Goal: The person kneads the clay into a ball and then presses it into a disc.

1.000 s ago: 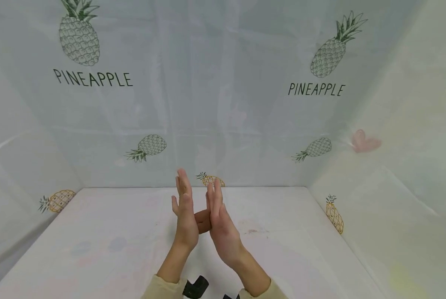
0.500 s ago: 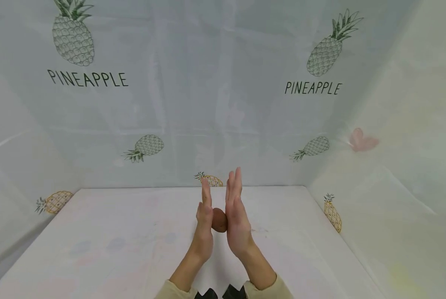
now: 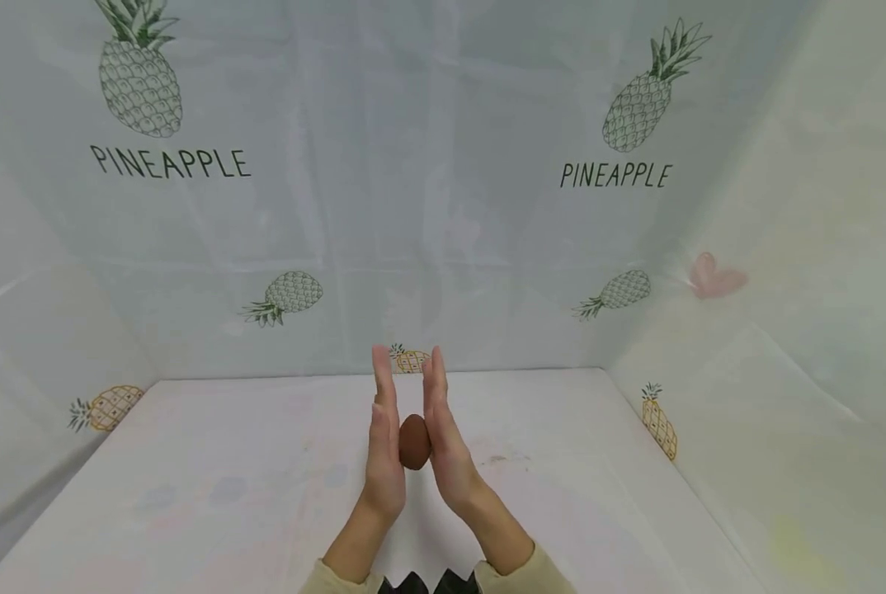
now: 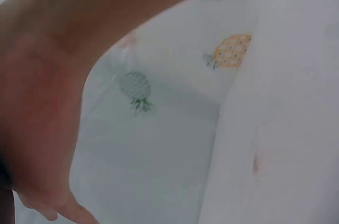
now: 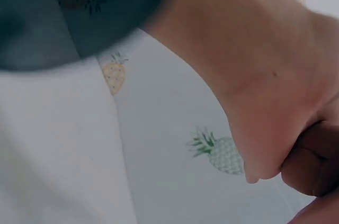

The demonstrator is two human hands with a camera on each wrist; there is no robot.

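- Across the lower part of the head view lay the white, flat surface (image 3: 228,437); both hands appeared to be raised above it, so the palms seemed to be what carried the piece.
- The left grip (image 3: 386,462), a bare hand with its fingers nearly straight and pointing upward, was not clenched; its palm side rested against the left flank of the piece without curling round it.
- Next came the dark brown, egg-shaped, clay-like lump (image 3: 415,443), standing roughly upright between the two palms and touching both. It looked light and probably soft, more apt to flatten or dent than to snap. The right wrist view showed a crease in it, which could have opened under uneven force. Its dull skin suggested little slipperiness, though tackiness could not be told.
- The place to take hold seemed to be the broad middle, with flat palms and light, matched pressure; fingertips would likely have left marks.
- The right grip (image 3: 446,454), also bare and straight-fingered, was likewise unclenched, leaning its palm side on the lump's right flank; without both palms pressing, the piece would likely have dropped.
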